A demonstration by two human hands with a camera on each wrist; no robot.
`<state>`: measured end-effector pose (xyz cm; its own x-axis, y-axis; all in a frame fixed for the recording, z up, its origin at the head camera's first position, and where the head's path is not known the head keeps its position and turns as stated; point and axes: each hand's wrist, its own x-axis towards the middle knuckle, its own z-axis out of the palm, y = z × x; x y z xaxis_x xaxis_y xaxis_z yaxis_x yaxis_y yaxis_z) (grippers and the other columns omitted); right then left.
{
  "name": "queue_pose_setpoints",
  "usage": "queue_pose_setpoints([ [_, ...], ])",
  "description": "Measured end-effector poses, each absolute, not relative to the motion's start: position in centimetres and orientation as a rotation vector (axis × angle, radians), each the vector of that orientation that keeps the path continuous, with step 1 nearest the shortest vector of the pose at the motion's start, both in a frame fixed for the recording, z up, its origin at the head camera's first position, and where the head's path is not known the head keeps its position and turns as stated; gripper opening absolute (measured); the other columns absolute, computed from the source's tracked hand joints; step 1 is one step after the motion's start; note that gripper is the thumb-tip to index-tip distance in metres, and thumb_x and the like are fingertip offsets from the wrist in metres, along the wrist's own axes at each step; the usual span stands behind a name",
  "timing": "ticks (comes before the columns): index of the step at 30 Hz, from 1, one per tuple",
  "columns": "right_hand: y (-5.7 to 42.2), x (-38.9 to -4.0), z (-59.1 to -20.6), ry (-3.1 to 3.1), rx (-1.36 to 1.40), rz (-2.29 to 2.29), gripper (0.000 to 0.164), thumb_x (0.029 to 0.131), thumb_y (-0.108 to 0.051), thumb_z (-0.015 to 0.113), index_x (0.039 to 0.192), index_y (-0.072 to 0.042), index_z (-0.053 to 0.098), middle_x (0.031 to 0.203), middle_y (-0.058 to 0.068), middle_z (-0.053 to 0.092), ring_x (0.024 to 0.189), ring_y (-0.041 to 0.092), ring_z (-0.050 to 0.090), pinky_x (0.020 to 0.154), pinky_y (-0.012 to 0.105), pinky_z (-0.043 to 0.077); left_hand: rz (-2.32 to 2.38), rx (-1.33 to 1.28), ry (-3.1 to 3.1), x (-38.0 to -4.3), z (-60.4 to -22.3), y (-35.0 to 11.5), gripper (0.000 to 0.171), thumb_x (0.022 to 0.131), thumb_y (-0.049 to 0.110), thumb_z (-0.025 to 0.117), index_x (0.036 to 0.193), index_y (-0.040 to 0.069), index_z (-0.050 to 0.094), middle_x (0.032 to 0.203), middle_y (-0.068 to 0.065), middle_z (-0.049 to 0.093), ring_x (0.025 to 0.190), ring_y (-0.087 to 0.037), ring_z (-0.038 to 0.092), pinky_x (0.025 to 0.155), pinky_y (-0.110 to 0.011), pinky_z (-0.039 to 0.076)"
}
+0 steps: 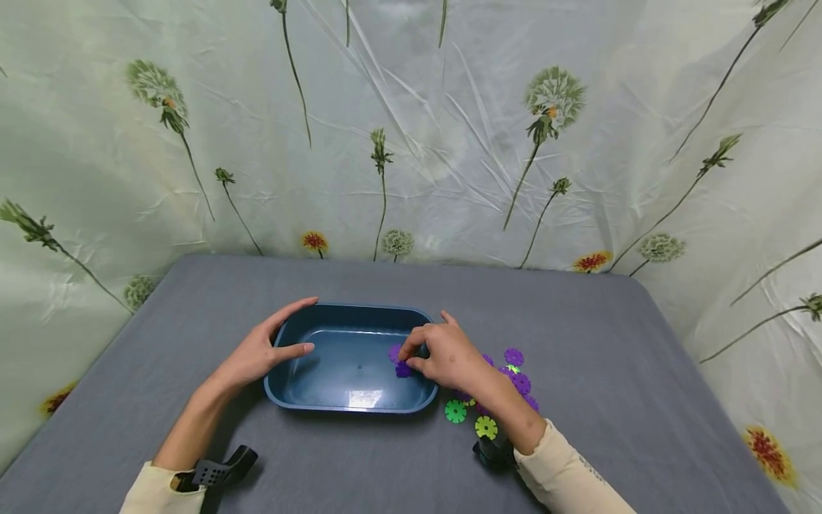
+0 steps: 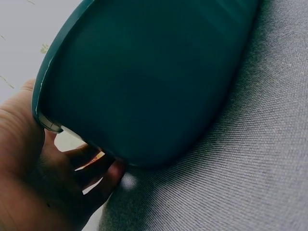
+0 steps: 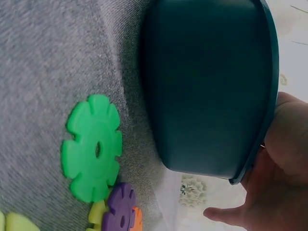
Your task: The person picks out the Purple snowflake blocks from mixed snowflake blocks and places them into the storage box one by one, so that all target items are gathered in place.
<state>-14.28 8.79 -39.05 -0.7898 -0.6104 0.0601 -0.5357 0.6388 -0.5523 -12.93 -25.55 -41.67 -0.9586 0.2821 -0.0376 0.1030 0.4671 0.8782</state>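
Note:
A blue plastic basin (image 1: pixel 334 360) stands in the middle of the table. My left hand (image 1: pixel 266 350) holds its left end, thumb over the rim and fingers along the outside, as the left wrist view also shows. My right hand (image 1: pixel 446 353) reaches over the right rim, thumb and forefinger pinching at a dark purple notched disc (image 1: pixel 403 370). Right beside it in the basin is a lighter purple disc (image 1: pixel 394 353). The right wrist view shows the basin's outer wall (image 3: pixel 211 96), which hides those fingertips.
Right of the basin, partly under my right forearm, lies a loose pile of notched discs: several purple ones (image 1: pixel 520 383), a green one (image 1: pixel 455 411) and a yellow-green one (image 1: pixel 486 427). A grey cloth (image 1: pixel 597 400) covers the table. Behind it hangs a flowered curtain (image 1: pixel 449 178).

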Motion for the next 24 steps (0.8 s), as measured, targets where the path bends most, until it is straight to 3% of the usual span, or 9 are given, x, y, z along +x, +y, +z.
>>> queue_pose_setpoints([
  [12, 9.5, -14.6, -39.1, 2.601, -0.964, -1.028, 0.018, 0.091, -0.006, 0.078, 0.108, -0.01, 0.078, 0.107, 0.003, 0.079, 0.112, 0.024, 0.072, 0.126, 0.07, 0.015, 1.475, 0.306, 2.547, -13.0, -41.5, -25.3, 0.077, 0.097, 0.022, 0.074, 0.163, 0.026, 0.034, 0.172, -0.017, 0.026, 0.155, -0.048, 0.025, 0.114, -0.079, 0.024],
  [15, 9.9, -14.5, -39.2, 2.592, -0.963, -1.103, 0.019, 0.091, -0.006, 0.078, 0.11, -0.01, 0.077, 0.108, 0.002, 0.078, 0.11, 0.023, 0.07, 0.121, 0.063, 0.033, 1.474, 0.309, 2.548, -13.0, -41.5, -25.3, 0.077, 0.097, 0.022, 0.074, 0.163, 0.026, 0.034, 0.172, -0.017, 0.026, 0.155, -0.048, 0.026, 0.114, -0.079, 0.024],
  [18, 10.2, -14.3, -39.2, 2.584, -0.958, -1.179, 0.018, 0.092, -0.007, 0.077, 0.11, -0.01, 0.077, 0.109, 0.001, 0.077, 0.108, 0.02, 0.069, 0.107, 0.052, 0.05, 1.474, 0.313, 2.549, -13.0, -41.5, -25.2, 0.077, 0.097, 0.022, 0.074, 0.163, 0.025, 0.035, 0.172, -0.018, 0.026, 0.155, -0.048, 0.026, 0.114, -0.079, 0.025],
  [20, 10.4, -14.2, -39.3, 2.563, -0.958, -1.238, 0.018, 0.094, -0.007, 0.076, 0.111, -0.01, 0.077, 0.11, 0.002, 0.076, 0.107, 0.02, 0.069, 0.1, 0.047, 0.055, 1.473, 0.31, 2.55, -12.9, -41.5, -25.2, 0.077, 0.097, 0.021, 0.073, 0.163, 0.025, 0.034, 0.172, -0.018, 0.026, 0.155, -0.048, 0.027, 0.114, -0.079, 0.025],
  [24, 11.0, -14.2, -39.4, 2.554, -0.979, -1.337, 0.016, 0.094, -0.006, 0.075, 0.11, -0.008, 0.076, 0.11, 0.006, 0.076, 0.106, 0.021, 0.071, 0.098, 0.045, 0.056, 1.477, 0.307, 2.545, -12.9, -41.5, -25.3, 0.077, 0.098, 0.021, 0.073, 0.163, 0.025, 0.034, 0.171, -0.018, 0.027, 0.153, -0.048, 0.03, 0.114, -0.078, 0.028],
])
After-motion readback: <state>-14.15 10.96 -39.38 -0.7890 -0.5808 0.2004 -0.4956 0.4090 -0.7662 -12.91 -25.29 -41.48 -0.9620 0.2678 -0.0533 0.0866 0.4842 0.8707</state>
